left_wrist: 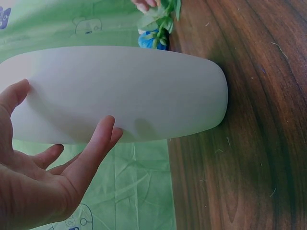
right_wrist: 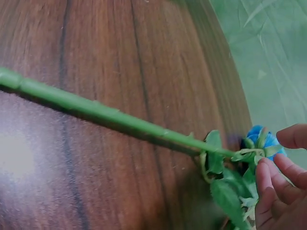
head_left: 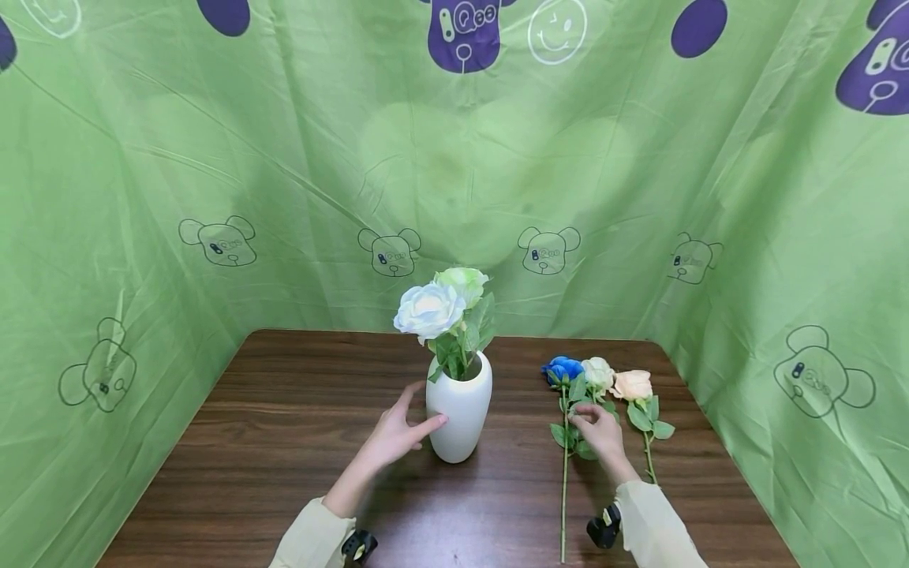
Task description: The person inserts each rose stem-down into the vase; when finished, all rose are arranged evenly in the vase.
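Note:
A white vase [head_left: 458, 414] stands upright on the table, holding a pale blue rose [head_left: 429, 309] and a light green rose [head_left: 463, 284]. At its left side is my left hand [head_left: 394, 435], thumb against the near face and fingers spread loosely. The left wrist view shows these fingertips [left_wrist: 106, 125] at the vase wall [left_wrist: 144, 91]. My right hand [head_left: 602, 435] reaches over a blue rose [head_left: 563, 369] lying on the table. In the right wrist view, thumb and fingers stand apart beside its leaves, just below the bloom [right_wrist: 256, 134]; firm contact is unclear.
A cream-white rose [head_left: 598, 374] and a peach rose [head_left: 632, 385] lie right of the blue one. The wooden table [head_left: 284, 442] is surrounded by green printed curtain [head_left: 305, 158] at the back and sides.

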Motion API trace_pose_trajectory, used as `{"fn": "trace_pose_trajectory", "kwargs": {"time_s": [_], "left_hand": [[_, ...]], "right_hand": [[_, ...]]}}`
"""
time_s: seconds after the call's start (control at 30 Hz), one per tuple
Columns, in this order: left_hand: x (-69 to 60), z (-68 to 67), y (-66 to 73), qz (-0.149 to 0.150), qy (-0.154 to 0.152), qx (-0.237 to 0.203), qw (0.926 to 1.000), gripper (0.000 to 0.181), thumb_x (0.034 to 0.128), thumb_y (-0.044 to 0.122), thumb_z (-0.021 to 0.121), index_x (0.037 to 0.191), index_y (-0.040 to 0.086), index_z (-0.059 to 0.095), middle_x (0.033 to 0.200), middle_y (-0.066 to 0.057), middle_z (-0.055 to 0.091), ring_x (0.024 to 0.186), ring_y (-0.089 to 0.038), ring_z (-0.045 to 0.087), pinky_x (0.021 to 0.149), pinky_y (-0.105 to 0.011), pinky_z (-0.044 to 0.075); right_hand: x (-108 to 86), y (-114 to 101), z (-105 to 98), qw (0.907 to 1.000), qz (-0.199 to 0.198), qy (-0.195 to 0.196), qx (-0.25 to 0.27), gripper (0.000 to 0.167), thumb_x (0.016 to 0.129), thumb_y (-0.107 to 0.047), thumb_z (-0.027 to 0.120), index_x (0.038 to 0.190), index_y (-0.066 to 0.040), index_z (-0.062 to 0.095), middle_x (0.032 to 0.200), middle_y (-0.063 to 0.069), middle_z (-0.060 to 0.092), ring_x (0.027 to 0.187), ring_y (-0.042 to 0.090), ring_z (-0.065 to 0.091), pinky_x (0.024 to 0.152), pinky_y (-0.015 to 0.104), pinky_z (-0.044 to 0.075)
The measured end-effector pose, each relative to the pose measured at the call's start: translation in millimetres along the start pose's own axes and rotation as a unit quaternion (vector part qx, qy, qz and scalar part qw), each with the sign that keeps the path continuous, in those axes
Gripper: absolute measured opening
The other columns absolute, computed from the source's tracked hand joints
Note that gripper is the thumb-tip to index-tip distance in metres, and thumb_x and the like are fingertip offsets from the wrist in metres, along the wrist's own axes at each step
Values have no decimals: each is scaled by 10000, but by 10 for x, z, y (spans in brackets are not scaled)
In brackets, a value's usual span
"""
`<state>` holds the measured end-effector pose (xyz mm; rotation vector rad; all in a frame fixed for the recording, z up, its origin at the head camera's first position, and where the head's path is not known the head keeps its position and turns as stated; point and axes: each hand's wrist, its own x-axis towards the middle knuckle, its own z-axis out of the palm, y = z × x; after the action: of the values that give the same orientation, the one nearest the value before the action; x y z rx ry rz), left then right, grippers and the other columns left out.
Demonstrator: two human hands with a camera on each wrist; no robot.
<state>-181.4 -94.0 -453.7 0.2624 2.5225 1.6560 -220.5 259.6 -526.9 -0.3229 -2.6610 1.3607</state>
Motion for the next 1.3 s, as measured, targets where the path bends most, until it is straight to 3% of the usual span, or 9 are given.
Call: {"fn": "trace_pose_trajectory", "kwargs": {"time_s": [0.1,0.2,0.3,0.4,0.53,0.77,0.97,1.17,1.3], "left_hand": [[5,-3,-2,29,20,42,10000,719,768,450,643,1338,176,302,1188,-237,467,499,-160,581,519,-298,479],[6,-6,-2,56,60,170,9998,734,769,465,633,1343,155,297,968,-218,562,488,-155,574,518,-303,472],[0,-4,-2,39,49,271,9996,752,770,479,625,1350,142,286,749,-153,560,483,-153,571,519,-304,468],[-5,-3,-7,19,-7,206,9998,755,770,477,626,1354,148,278,811,-183,569,491,-157,575,527,-303,472],[-6,-4,-6,97,-6,95,9999,745,774,452,634,1351,136,284,1020,-292,525,488,-161,575,525,-302,474],[-17,-17,29,66,20,229,9997,753,777,464,625,1352,119,283,714,-130,544,485,-154,571,524,-301,470],[-6,-3,10,39,34,220,9997,746,775,462,628,1351,129,289,712,-130,524,477,-154,568,514,-300,469],[-19,-7,20,102,45,260,9996,747,777,479,616,1349,125,290,735,-119,535,476,-157,569,516,-308,469],[-19,-10,13,243,87,273,9993,747,785,479,607,1338,84,297,869,-226,551,471,-151,567,507,-305,466]], "right_hand": [[2,60,17,9996,246,-132,90,316,801,-157,619,1040,45,575,817,146,632,649,235,589,546,326,434],[-1,110,48,9988,387,-294,67,336,804,-162,618,1064,45,567,800,147,630,610,222,588,547,287,421],[-16,147,87,9977,497,-469,5,361,803,-160,620,1087,53,551,751,133,626,568,214,584,537,281,417],[-32,153,124,9970,540,-546,-17,379,799,-154,623,1099,60,538,712,110,619,540,218,584,521,284,424],[-34,160,158,9976,459,-509,77,381,780,-115,627,1098,72,533,725,109,629,520,238,589,518,288,442],[-4,182,246,9977,373,-461,324,369,771,-44,615,1102,89,519,762,146,639,493,231,580,572,301,460],[4,205,290,9951,414,-440,782,362,748,14,600,1090,99,522,750,159,634,499,228,565,478,285,446],[-5,197,266,9857,599,-657,1428,397,759,48,549,1151,71,487,797,140,624,532,207,548,428,242,391],[-6,188,251,9822,486,-702,1674,402,778,60,542,1173,58,469,813,126,611,548,178,543,467,254,428]]}}
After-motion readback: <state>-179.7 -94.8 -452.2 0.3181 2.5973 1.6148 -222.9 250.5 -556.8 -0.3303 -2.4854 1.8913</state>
